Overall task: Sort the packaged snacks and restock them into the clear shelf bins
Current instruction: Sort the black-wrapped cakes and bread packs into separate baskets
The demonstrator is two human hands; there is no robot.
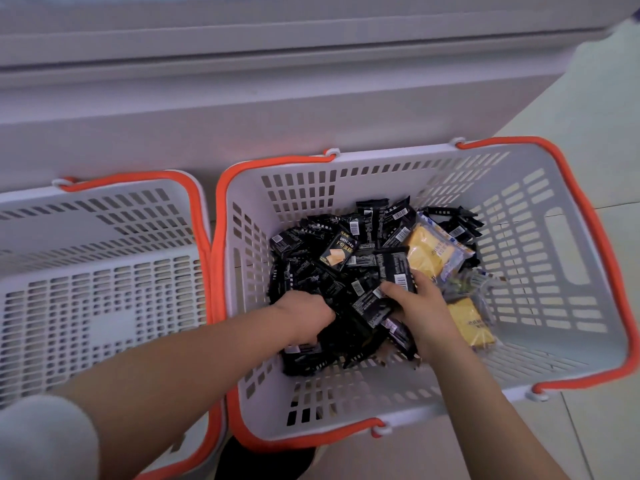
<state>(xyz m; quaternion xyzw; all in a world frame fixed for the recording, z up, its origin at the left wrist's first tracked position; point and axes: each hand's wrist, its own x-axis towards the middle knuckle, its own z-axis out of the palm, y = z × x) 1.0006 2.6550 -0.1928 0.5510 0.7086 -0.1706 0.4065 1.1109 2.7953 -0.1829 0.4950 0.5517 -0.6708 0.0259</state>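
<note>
A heap of small black foil snack packets point(332, 271) is piled on the floor of a grey slotted plastic basket with orange handles point(571, 237), with two yellow clear-wrapped cake packets point(429, 258) lying toward its right side. The left hand point(304, 318) is buried in the near left of the heap, its fingers curled around black packets. The right hand point(420, 306) is seen pinching several black packets between thumb and fingers. A second grey slotted basket point(100, 271) is set touching the left wall, below a white cabinet point(277, 81).
</note>
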